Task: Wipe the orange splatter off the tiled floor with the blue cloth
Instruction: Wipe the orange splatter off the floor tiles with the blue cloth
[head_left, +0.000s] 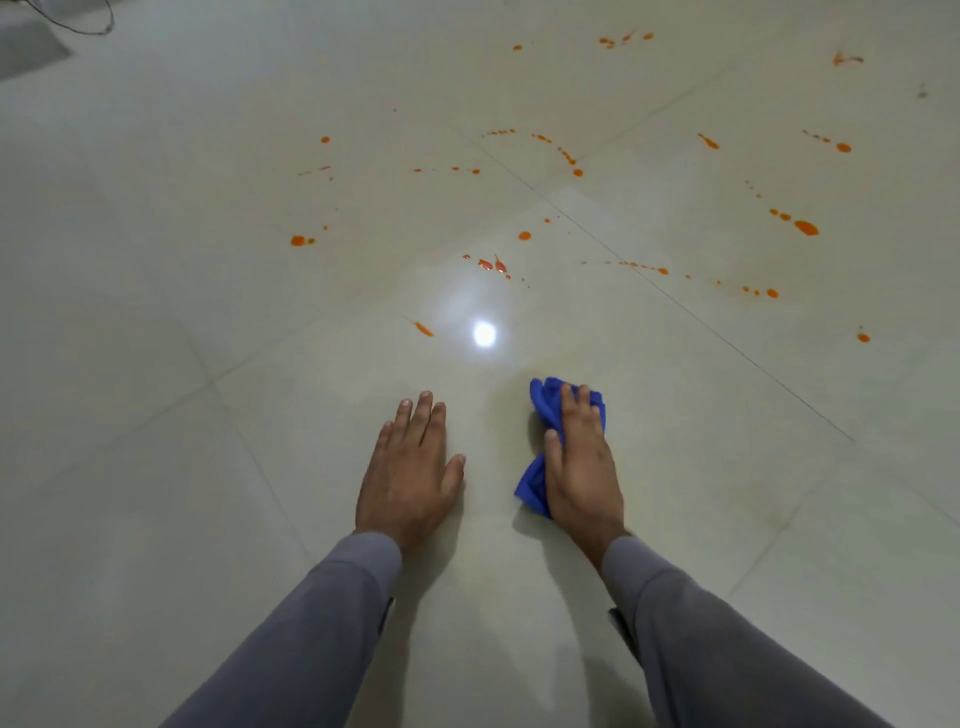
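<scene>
While orange splatter (806, 227) dots the glossy tiled floor (156, 364), blue cloth (543, 402) lies nearer.

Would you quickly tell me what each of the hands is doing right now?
Left hand: open, flat on the tiled floor, holding nothing.
Right hand: open, fingers straight, pressing the blue cloth down on the floor.
</scene>
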